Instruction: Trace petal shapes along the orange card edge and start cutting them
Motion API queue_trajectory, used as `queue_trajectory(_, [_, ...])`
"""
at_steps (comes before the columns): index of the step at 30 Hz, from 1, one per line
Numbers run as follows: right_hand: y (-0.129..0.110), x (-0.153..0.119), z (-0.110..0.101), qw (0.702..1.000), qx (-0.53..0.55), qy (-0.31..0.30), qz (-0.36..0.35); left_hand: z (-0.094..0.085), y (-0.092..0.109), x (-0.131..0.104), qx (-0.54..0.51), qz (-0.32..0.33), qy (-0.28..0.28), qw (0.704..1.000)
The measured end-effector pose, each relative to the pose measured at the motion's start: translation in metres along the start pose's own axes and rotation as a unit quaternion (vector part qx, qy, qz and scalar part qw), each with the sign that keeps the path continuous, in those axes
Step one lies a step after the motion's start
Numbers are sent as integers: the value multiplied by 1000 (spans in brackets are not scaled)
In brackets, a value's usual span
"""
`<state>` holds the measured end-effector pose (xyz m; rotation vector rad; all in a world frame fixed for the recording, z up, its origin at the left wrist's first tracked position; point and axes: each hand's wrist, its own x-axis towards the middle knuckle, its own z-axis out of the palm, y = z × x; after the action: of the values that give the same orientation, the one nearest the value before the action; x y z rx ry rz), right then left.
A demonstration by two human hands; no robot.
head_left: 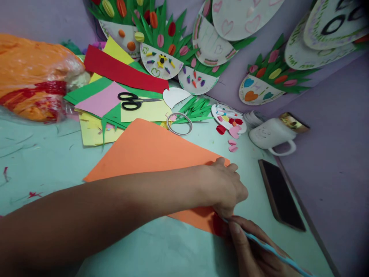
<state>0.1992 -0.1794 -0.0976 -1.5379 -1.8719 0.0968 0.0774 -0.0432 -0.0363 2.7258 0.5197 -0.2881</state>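
A large orange sheet of paper (144, 154) lies on the table under my left forearm. My left hand (227, 188) rests on the sheet's right end with its fingers bent, and its tips press down at a small red paper cutout (219, 225). Most of that cutout is hidden by my hands. In the lower right, my right hand (256, 246) is closed around a slim blue pencil (269, 246). The pencil's tip end meets the edge of the red cutout, close to my left fingertips.
Black-handled scissors (134, 102) lie on coloured papers (99, 98). Nearby are a tape roll (179, 124), green paper strips (197, 107) and a plate of cutouts (229, 117). A white mug (272, 132) and a phone (281, 196) sit right; an orange plastic-wrapped bundle (34, 77) sits left.
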Motion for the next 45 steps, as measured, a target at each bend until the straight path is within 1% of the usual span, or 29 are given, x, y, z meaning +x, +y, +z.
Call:
queue_trajectory(3, [1, 2, 0, 1000, -16, -7, -14, 0, 0, 0, 1, -2, -11, 1000])
queue_trajectory(8, [-1, 3, 2, 1000, -18, 5, -24, -2, -2, -2, -1, 8, -21, 1000])
queue_trajectory(17, [-4, 5, 0, 1000, -2, -20, 0, -2, -2, -2, 2, 0, -22, 1000])
queue_trajectory(30, [-2, 6, -1, 999, 7, -49, -9, 0, -2, 0, 7, 0, -24, 1000])
queue_trajectory(35, [-2, 4, -1, 999, 25, -45, 5, -2, -2, 0, 7, -6, -31, 999])
queue_trajectory(38, [-4, 5, 0, 998, 38, -48, 9, -1, -2, 0, 4, -7, -18, 1000])
queue_trajectory(42, [-7, 4, 1, 997, 66, -25, 35, -1, -2, 0, -3, -9, -9, 1000])
queue_trajectory(45, [-7, 5, 0, 996, 81, -35, 23, -2, -2, 0, 4, -9, -20, 1000])
